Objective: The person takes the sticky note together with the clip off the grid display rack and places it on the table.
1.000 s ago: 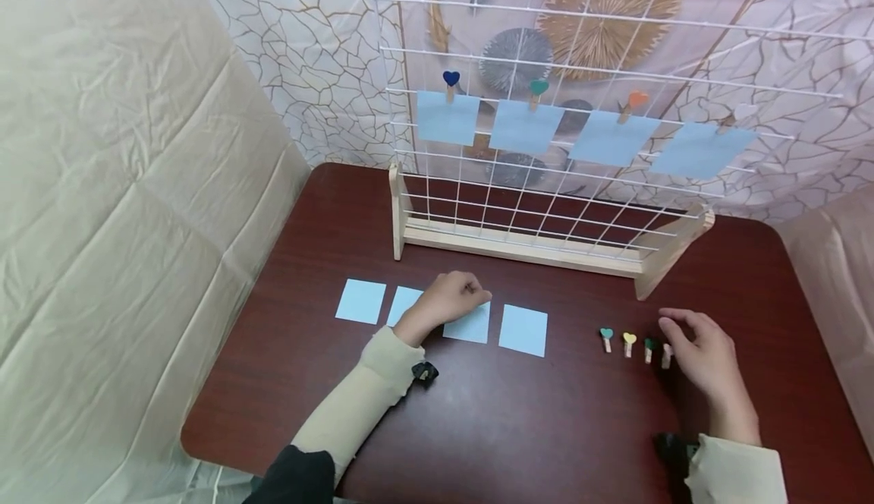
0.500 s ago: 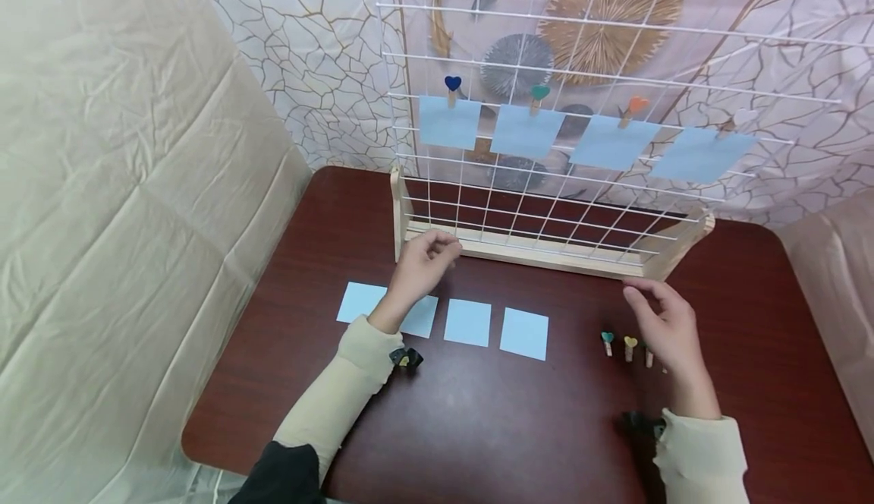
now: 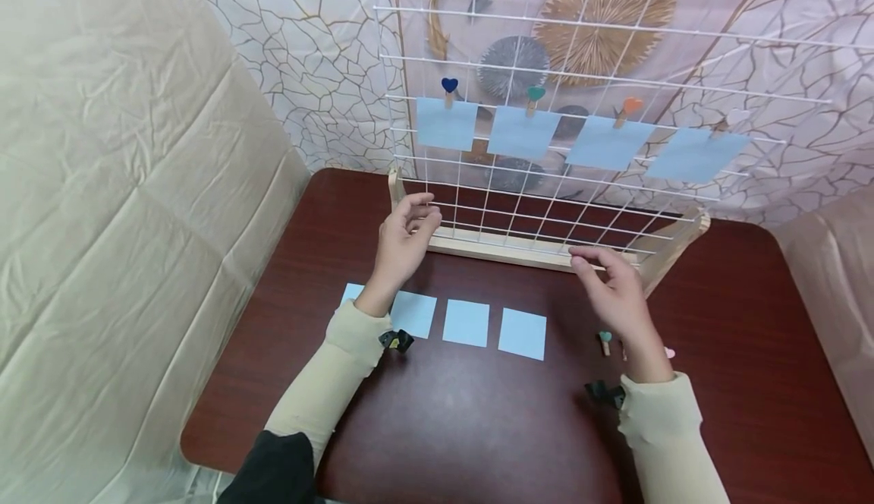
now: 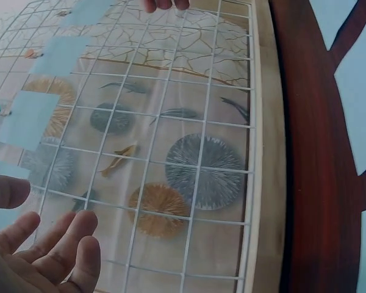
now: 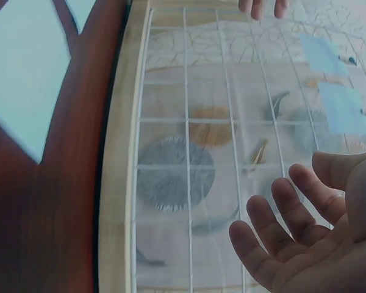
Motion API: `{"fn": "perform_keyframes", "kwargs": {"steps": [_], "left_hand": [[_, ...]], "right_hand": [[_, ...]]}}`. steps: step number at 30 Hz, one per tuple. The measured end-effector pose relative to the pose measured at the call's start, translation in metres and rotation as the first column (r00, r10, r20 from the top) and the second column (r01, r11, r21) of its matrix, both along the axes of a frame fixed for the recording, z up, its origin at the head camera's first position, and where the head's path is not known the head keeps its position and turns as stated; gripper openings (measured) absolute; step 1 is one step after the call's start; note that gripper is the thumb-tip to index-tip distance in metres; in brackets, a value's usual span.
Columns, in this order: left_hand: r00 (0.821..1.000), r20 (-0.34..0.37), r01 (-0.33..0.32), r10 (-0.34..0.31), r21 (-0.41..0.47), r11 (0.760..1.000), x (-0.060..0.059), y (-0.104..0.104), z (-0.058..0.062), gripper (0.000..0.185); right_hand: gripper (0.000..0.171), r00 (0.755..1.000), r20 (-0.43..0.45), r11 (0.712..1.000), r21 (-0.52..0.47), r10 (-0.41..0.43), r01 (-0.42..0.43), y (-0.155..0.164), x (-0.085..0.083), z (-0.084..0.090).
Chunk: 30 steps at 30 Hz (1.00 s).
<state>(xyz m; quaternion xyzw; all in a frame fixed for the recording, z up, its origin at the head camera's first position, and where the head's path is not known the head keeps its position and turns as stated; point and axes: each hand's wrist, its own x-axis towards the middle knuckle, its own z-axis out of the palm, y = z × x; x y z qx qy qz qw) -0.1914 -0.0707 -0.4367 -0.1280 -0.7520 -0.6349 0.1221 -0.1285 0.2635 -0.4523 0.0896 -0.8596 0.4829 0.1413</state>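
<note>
My left hand point(image 3: 403, 242) hovers by the left end of a white wire grid rack point(image 3: 532, 212), fingers loosely bent and nothing between them. In the left wrist view, its fingers point(image 4: 79, 226) spread in front of the wires. My right hand point(image 3: 617, 295) reaches toward the rack's right half, also holding nothing, with relaxed fingers point(image 5: 274, 226) in the right wrist view. Several light blue paper squares hang on the grid, the leftmost paper point(image 3: 447, 133) under a blue heart clothespin point(image 3: 449, 85). A row of matching squares point(image 3: 466, 322) lies on the table, the leftmost partly hidden by my left forearm.
Small heart clothespins lie at the right, a teal one point(image 3: 605, 337) and a pink one point(image 3: 670, 352) showing beside my right wrist. The rack's wooden base point(image 3: 498, 247) stands on the dark red table point(image 3: 478, 428). Behind it hangs a patterned cloth point(image 3: 328, 56).
My left hand has risen from over the paper squares, moving forward and left to the rack. My right hand has left the clothespins and moved left and forward. Papers and clothespins stay put.
</note>
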Motion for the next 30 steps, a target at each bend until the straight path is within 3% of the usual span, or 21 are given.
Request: {"fn": "perform_keyframes", "kwargs": {"steps": [11,19,30], "left_hand": [[1.000,-0.027,-0.014,0.016,0.068,0.998,-0.006,-0.003,0.012,0.046],[0.998,-0.057,-0.033,0.038,0.081,0.996,-0.014,-0.002,0.022,0.045],[0.997,-0.038,-0.056,0.060,0.101,0.993,-0.021,-0.003,0.031,0.047]], "right_hand": [[0.025,0.997,-0.007,0.997,-0.004,0.076,-0.076,-0.032,-0.014,0.021],[0.024,0.990,-0.067,0.993,0.003,0.122,-0.122,-0.050,-0.027,0.040],[0.024,0.975,-0.117,0.980,-0.045,0.190,-0.196,-0.073,-0.041,0.063]]}}
